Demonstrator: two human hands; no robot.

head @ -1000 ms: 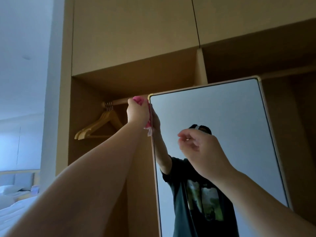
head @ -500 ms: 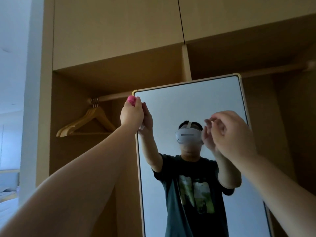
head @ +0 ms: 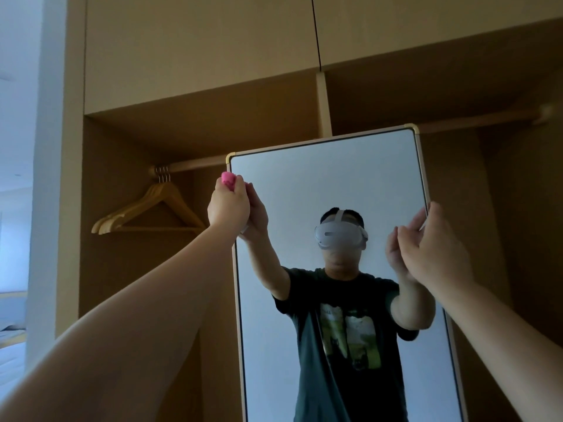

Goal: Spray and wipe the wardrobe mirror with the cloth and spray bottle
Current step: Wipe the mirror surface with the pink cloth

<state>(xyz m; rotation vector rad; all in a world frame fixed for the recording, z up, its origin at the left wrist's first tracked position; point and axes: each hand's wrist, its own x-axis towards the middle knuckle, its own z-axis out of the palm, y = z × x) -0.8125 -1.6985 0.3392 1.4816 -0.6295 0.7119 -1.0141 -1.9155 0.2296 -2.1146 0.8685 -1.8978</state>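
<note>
A: Standing upright in the open wardrobe is the tall rectangular mirror with its pale gold-cornered frame (head: 335,184), its glass showing a person in a dark printed T-shirt with both arms raised.

B: And the cloth?

A: A small bunched pink cloth (head: 228,180) peeks from the top of the left hand (head: 229,205), which is closed in a fist around it and pressed against the glass just below the mirror's upper left corner, arm stretched up.

B: The other hand?

A: The right hand (head: 434,248) is raised at the mirror's right edge, fingers loosely curled and empty; whether it touches the frame, I cannot tell.

B: Anything nearby?

A: Light wooden coat hangers (head: 152,211) hang from a wooden rail (head: 195,164) left of the mirror; the left forearm crosses in front of that compartment.
</note>
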